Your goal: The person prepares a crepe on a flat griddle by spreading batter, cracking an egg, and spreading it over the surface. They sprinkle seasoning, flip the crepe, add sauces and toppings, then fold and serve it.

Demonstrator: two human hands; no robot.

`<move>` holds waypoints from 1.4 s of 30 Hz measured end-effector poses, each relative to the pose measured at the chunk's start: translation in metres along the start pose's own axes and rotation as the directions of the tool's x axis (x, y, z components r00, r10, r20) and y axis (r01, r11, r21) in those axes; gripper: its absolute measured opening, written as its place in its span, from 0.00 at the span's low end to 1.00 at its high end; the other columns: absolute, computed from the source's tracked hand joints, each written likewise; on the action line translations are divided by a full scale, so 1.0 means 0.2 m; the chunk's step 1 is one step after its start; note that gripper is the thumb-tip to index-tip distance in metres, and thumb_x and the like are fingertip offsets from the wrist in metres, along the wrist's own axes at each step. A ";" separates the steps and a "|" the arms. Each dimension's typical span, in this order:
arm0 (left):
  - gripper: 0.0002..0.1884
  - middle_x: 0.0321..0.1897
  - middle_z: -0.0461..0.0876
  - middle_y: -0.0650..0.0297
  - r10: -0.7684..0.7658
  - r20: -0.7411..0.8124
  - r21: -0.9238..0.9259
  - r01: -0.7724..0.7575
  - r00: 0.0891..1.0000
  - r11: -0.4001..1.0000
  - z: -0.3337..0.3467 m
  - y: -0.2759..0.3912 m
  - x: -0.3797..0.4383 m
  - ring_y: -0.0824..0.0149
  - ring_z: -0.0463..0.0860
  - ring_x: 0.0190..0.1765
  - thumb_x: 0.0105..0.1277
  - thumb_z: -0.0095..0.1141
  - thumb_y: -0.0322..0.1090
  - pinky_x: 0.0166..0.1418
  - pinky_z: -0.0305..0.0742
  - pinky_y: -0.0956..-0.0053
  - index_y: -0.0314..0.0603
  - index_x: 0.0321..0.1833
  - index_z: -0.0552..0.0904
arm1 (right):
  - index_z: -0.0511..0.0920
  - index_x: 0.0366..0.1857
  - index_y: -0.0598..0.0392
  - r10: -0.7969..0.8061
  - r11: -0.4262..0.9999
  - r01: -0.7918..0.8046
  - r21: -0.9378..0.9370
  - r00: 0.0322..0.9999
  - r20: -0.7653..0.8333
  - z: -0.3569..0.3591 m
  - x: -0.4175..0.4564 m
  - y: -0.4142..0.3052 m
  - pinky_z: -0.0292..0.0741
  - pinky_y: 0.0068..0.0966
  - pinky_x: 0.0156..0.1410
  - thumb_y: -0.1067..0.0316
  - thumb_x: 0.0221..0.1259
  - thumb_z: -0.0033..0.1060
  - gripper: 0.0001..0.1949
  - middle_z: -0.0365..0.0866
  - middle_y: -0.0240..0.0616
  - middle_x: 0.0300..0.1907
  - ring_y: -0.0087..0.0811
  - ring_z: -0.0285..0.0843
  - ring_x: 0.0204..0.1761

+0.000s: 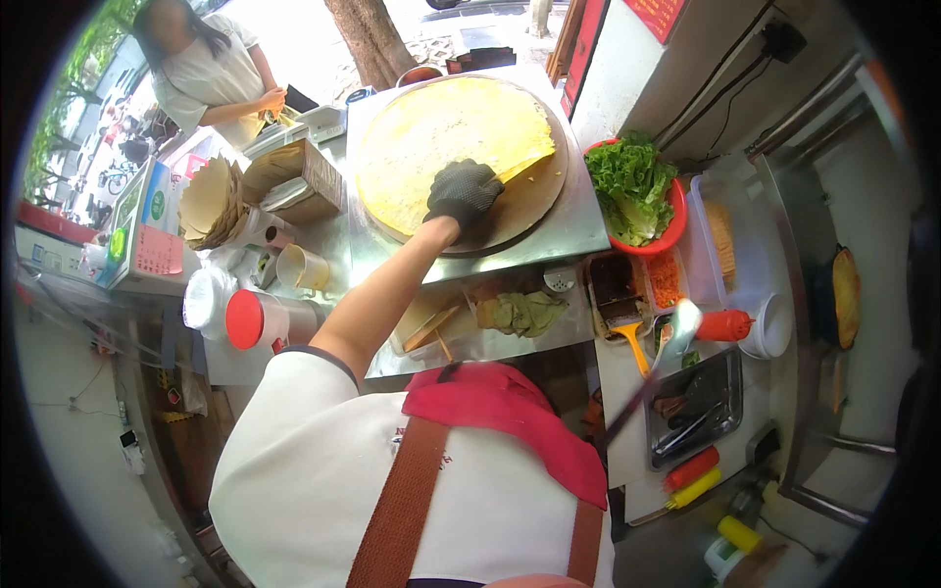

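Observation:
My left hand [463,192], in a dark textured glove, is curled at the near edge of a large yellow crepe [441,140]. The crepe's edge rises in a straight fold beside the fingers, which close on it; the fingertips are hidden. Under the crepe lies a round griddle [514,213], bare along its near right side, with a few crumbs on it. My right hand is out of view. At the right, a motion-blurred utensil with a pale metal end [680,323] and a dark handle slants over the side counter. An orange-handled brush [631,345] rests in a sauce container [614,287].
Right of the griddle stand a red bowl of lettuce [636,192], a tub of shredded orange food [665,279], a red squeeze bottle [724,325] and a black tray [695,408]. A red-lidded jar [268,320] stands left. A person [209,66] stands beyond the counter.

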State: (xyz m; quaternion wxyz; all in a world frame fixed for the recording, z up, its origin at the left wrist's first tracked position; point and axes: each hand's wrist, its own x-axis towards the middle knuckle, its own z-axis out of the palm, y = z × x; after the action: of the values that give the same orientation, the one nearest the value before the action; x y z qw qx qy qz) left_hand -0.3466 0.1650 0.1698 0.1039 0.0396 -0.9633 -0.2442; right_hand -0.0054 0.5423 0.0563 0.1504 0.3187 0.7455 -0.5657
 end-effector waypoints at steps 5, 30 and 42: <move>0.13 0.31 0.80 0.53 -0.021 0.032 0.035 0.020 0.999 0.999 -0.08 0.02 -0.01 0.52 0.77 0.40 0.55 0.55 0.44 0.46 0.71 0.62 0.42 0.31 0.83 | 0.73 0.37 0.59 -0.236 0.944 0.307 -0.125 0.887 0.397 0.02 0.03 -0.46 0.68 0.21 0.24 0.53 0.68 0.41 0.17 0.76 0.37 0.20 0.25 0.71 0.19; 0.36 0.68 0.53 0.46 -0.059 0.074 0.210 0.043 0.995 0.977 0.24 0.05 0.27 0.51 0.53 0.69 0.60 0.48 0.53 0.71 0.43 0.56 0.33 0.65 0.60 | 0.69 0.46 0.53 -0.330 0.940 0.147 0.308 0.627 0.706 0.90 0.51 -1.36 0.64 0.13 0.19 0.56 0.69 0.39 0.13 0.69 0.29 0.20 0.17 0.65 0.16; 0.36 0.63 0.59 0.39 0.080 -0.534 0.004 -0.093 0.841 0.996 -0.39 0.23 0.30 0.40 0.59 0.65 0.60 0.51 0.47 0.69 0.53 0.61 0.28 0.64 0.58 | 0.70 0.47 0.57 -0.572 0.720 0.690 0.077 0.526 0.630 0.71 0.23 -1.85 0.65 0.18 0.20 0.60 0.67 0.45 0.13 0.71 0.31 0.17 0.20 0.70 0.16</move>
State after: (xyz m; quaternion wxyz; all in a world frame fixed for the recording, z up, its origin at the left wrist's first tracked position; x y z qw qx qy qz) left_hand -0.3891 0.1611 0.2703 0.3789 0.0612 -0.8945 -0.2293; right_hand -0.2990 0.3657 0.2619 0.1961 -0.1908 0.7660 -0.5817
